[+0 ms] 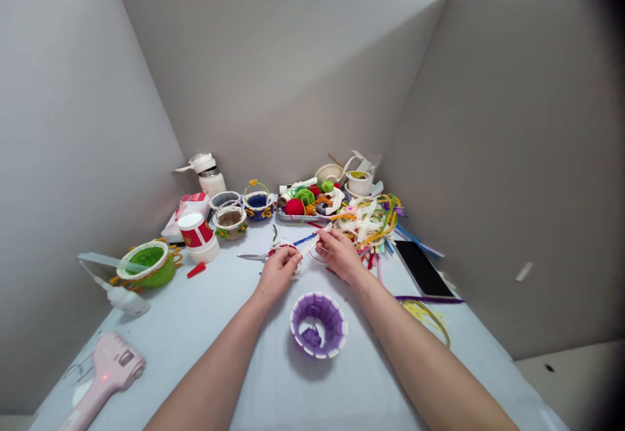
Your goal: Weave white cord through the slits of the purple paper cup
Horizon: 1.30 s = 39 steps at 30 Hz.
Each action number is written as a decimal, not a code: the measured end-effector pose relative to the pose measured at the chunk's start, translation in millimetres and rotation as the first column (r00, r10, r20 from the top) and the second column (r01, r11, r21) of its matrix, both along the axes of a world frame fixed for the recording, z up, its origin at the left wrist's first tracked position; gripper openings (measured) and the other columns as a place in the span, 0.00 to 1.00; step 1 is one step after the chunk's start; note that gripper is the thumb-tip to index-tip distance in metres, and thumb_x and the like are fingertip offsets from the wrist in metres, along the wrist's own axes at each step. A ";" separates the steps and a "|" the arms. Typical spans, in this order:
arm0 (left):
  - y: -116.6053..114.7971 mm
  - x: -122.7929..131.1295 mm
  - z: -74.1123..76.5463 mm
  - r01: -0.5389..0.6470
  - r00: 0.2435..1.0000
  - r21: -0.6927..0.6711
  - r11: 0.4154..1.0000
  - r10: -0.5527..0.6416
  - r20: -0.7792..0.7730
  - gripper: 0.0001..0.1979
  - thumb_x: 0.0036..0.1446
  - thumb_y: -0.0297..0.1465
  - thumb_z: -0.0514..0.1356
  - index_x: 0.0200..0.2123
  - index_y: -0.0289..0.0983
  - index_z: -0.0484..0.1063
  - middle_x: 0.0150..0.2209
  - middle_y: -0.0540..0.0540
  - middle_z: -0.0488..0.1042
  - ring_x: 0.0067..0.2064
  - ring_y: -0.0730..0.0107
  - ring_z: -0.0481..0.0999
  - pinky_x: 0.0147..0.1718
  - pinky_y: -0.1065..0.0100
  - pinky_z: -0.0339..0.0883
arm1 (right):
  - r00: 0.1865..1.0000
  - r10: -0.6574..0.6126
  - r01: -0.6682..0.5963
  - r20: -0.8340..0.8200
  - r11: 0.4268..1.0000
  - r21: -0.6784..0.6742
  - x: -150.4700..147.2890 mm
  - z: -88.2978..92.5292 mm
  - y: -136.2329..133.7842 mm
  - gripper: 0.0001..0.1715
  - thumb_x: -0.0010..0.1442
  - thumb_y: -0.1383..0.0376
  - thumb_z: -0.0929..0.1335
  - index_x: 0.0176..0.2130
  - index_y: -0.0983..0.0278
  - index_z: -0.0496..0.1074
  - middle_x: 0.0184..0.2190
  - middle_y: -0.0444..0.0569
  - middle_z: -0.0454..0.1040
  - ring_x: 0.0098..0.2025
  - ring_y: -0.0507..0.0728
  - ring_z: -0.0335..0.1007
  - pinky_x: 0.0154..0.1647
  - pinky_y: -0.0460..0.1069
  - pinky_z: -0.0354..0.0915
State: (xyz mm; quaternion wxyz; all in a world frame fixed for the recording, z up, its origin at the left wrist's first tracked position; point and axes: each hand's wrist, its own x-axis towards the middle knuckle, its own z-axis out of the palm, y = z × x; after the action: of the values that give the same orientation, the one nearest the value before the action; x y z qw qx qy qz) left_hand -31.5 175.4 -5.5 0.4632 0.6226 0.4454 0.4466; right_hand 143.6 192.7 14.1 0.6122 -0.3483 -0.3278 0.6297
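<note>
Both my hands work side by side above the middle of the table. My left hand (280, 268) is closed around a strip of white lace trim (284, 245). My right hand (339, 252) pinches the other end of the same lace between thumb and fingers. Just in front of my wrists stands a purple and white woven cup (318, 324) with purple yarn inside. Scissors (254, 257) lie flat just left of my left hand.
A pink glue gun (105, 372) lies at the near left. A green basket (146, 265), red and white paper cup (198, 236), small decorated baskets (230, 221), yarn tray (307, 203), a ribbon heap (371, 222) and black phone (422, 268) ring the table. Grey partitions enclose it.
</note>
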 end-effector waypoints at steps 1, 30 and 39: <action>0.8 -1.4 0.7 -0.010 1.000 0.003 1.000 0.010 0.000 0.13 0.55 0.41 0.59 0.30 0.36 0.71 0.24 0.51 0.70 0.27 0.71 0.68 0.28 0.71 0.60 | 0.999 -0.033 0.033 -0.017 0.999 -0.001 1.2 -0.5 1.7 0.17 0.43 0.60 0.78 0.30 0.65 0.74 0.24 0.40 0.71 0.25 0.45 0.67 0.27 0.40 0.67; 13.6 -30.3 4.0 -0.315 0.907 0.157 0.936 0.346 -0.241 0.13 0.56 0.30 0.53 0.37 0.38 0.77 0.38 0.46 0.80 0.40 0.63 0.77 0.41 0.66 0.68 | 0.767 -0.460 0.389 0.448 0.888 0.244 27.4 -10.6 17.9 0.19 0.55 0.49 0.67 0.32 0.63 0.67 0.28 0.45 0.73 0.28 0.53 0.70 0.31 0.48 0.68; 5.1 -19.0 2.3 -0.224 0.908 0.248 0.943 0.294 -0.298 0.12 0.59 0.30 0.57 0.45 0.40 0.75 0.45 0.44 0.79 0.46 0.58 0.76 0.49 0.58 0.66 | 0.285 -0.391 0.150 0.875 0.920 0.362 45.3 30.7 35.6 0.21 0.53 0.52 0.69 0.41 0.64 0.74 0.35 0.50 0.77 0.38 0.58 0.72 0.42 0.51 0.65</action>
State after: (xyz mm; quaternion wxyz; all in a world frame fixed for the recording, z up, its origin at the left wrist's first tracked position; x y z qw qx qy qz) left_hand -50.4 180.5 -3.1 0.2507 0.6685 0.5466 0.4376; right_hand 188.9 228.3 44.9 0.4422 -0.6293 -0.6181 0.1623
